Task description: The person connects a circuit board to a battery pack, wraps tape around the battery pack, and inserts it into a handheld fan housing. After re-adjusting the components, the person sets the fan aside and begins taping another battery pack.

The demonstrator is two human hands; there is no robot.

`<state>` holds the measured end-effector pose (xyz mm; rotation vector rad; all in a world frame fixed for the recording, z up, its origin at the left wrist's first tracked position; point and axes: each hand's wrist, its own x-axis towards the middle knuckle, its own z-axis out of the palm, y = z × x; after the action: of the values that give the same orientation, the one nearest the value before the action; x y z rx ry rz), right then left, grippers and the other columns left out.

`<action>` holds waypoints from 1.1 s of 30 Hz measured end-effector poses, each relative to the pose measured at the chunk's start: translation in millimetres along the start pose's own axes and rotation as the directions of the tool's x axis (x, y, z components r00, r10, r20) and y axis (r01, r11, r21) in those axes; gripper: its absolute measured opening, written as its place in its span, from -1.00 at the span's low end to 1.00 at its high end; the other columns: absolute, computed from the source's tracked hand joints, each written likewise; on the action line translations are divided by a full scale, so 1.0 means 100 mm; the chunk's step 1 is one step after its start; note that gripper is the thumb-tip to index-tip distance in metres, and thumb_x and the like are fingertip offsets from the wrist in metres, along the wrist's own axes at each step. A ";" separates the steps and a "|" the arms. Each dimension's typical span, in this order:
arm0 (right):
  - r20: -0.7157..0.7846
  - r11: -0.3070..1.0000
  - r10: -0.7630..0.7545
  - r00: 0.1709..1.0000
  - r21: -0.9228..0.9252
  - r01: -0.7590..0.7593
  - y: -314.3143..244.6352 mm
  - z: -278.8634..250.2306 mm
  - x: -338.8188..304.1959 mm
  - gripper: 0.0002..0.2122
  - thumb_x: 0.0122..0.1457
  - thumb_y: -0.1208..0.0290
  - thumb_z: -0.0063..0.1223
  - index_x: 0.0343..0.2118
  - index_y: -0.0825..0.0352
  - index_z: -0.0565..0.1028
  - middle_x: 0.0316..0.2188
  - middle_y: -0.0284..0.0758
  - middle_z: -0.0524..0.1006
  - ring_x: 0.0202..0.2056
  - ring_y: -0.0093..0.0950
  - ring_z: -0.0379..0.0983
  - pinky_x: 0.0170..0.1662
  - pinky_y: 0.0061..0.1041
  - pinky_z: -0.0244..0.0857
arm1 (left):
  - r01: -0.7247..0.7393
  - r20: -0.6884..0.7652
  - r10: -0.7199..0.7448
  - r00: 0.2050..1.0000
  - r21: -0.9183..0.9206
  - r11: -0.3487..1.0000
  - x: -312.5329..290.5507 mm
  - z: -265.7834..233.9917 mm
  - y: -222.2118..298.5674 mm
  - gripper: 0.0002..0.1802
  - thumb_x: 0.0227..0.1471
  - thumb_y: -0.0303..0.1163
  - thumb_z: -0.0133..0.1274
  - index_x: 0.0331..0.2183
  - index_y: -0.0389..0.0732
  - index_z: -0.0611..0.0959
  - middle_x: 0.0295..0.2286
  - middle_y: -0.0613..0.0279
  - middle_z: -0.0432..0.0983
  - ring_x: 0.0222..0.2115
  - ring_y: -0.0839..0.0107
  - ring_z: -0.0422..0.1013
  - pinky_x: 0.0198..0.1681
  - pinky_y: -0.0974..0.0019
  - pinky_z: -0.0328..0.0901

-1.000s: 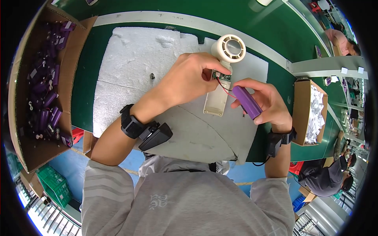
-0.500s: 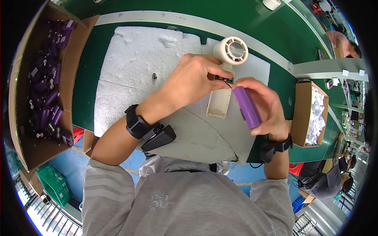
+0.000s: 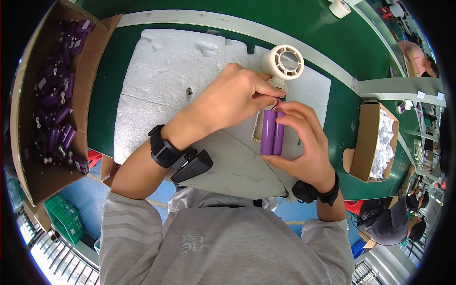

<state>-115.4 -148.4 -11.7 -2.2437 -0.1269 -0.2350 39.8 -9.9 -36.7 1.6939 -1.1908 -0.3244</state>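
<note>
A cream handheld fan point(image 3: 283, 62) lies on a white foam board point(image 3: 161, 61), its round head at the far end. Its handle casing point(image 3: 256, 133) is open toward me, partly covered by a pack of two purple battery cells point(image 3: 268, 133). My right hand point(image 3: 308, 147) is closed around this battery pack, thumb at the near end and fingers at the far end. Thin red and black wires point(image 3: 276, 105) run from the pack's far end. My left hand point(image 3: 242, 97) is closed in a pinch on these wires at the fan's neck; its fingertips hide most of the circuit board there.
To the left stands a cardboard box point(image 3: 95, 71) holding many purple battery packs. A smaller carton point(image 3: 363, 142) of white pieces sits at the right. A white roll-shaped object point(image 3: 339, 8) stands on the green table point(image 3: 266, 23). Other people work at the far right.
My right hand has moved left and turned the battery pack, bringing both cells into view over the handle casing. My left hand stays at the fan's neck.
</note>
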 end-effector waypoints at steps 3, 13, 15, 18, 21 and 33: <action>-0.056 0.998 0.028 0.998 -0.063 -0.031 -0.01 0.03 -0.03 -0.49 -0.36 0.52 0.44 -0.24 0.34 0.46 -0.04 -0.14 0.43 -0.08 -0.25 0.44 -0.03 -0.36 0.37 | -0.032 0.009 0.032 0.999 -0.007 0.999 0.01 0.00 -0.01 -0.79 -0.10 -0.51 0.17 -0.31 -0.20 0.70 -0.42 0.03 0.56 -0.44 0.07 0.50 -0.35 0.20 0.39; -0.094 0.964 -0.119 0.988 -0.249 0.092 0.02 0.09 -0.02 -0.52 -0.36 0.54 0.42 -0.26 0.35 0.47 -0.07 -0.13 0.46 -0.08 -0.19 0.44 -0.07 -0.31 0.39 | -0.115 0.030 0.115 0.993 0.019 0.993 0.02 -0.03 -0.01 -0.80 -0.04 -0.51 0.12 -0.28 -0.23 0.68 -0.39 -0.04 0.53 -0.41 0.00 0.47 -0.34 0.13 0.36; -0.094 0.966 -0.104 0.990 -0.247 0.078 0.01 0.09 -0.01 -0.52 -0.36 0.54 0.42 -0.27 0.35 0.48 -0.07 -0.13 0.46 -0.08 -0.18 0.43 -0.08 -0.29 0.39 | -0.118 0.032 0.117 0.993 0.018 0.993 0.02 -0.04 0.00 -0.81 -0.02 -0.51 0.11 -0.28 -0.23 0.67 -0.38 -0.03 0.54 -0.41 0.00 0.47 -0.34 0.13 0.35; -0.099 0.963 -0.099 0.990 -0.260 0.070 0.02 0.11 -0.02 -0.53 -0.36 0.53 0.43 -0.27 0.36 0.50 -0.06 -0.14 0.46 -0.08 -0.18 0.43 -0.07 -0.29 0.39 | -0.114 0.031 0.114 0.993 0.014 0.993 0.01 -0.04 0.00 -0.81 -0.01 -0.50 0.10 -0.28 -0.23 0.67 -0.38 -0.03 0.54 -0.40 -0.01 0.47 -0.33 0.12 0.35; -0.110 0.956 -0.097 0.989 -0.285 0.062 0.01 0.14 -0.03 -0.53 -0.36 0.53 0.43 -0.26 0.37 0.52 -0.06 -0.14 0.46 -0.07 -0.18 0.43 -0.08 -0.30 0.39 | -0.107 0.028 0.107 0.994 0.007 0.994 0.01 -0.04 0.01 -0.81 -0.01 -0.50 0.10 -0.28 -0.23 0.67 -0.37 -0.02 0.54 -0.40 -0.01 0.47 -0.33 0.12 0.35; -0.173 0.925 -0.007 0.985 -0.374 -0.060 -0.04 0.21 -0.06 -0.53 -0.36 0.56 0.44 -0.27 0.33 0.52 0.00 -0.16 0.42 -0.05 -0.21 0.42 -0.09 -0.34 0.41 | -0.014 0.083 0.014 0.996 -0.007 1.000 0.01 -0.06 0.01 -0.82 0.02 -0.47 0.09 -0.27 -0.19 0.69 -0.40 0.00 0.56 -0.42 0.00 0.47 -0.32 0.14 0.35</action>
<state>-119.3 -129.8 -23.2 -2.5935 0.0474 -0.4713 43.5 -7.4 -32.6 1.6800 -1.2604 -0.3922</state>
